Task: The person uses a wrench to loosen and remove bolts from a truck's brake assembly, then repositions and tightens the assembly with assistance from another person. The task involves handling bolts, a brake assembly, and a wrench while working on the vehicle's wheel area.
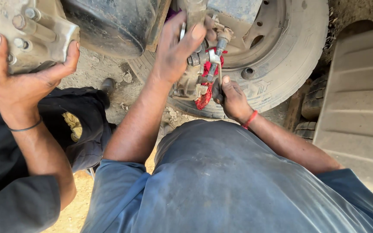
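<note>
My left hand (pixel 175 49) reaches up and grips a dirty metal valve assembly (pixel 191 84) hanging under the vehicle, thumb pressed over its top. Just below and to the right, my right hand (pixel 234 100), with a red band on its wrist, is closed on the lower end of a thin metal spanner (pixel 214 64). The spanner's head sits on a fitting at the top of the assembly. A red rag (pixel 204 98) hangs around the assembly between my two hands.
A co-worker's hand (pixel 16 82) on the left, black sleeve and black wristband, holds a bolted metal bracket (pixel 35 32). A dark tank (pixel 113 26) hangs above the middle. A truck tyre (pixel 281 64) stands behind the assembly, a grey ribbed panel (pixel 359 108) on the right, dusty ground (pixel 104 73) below.
</note>
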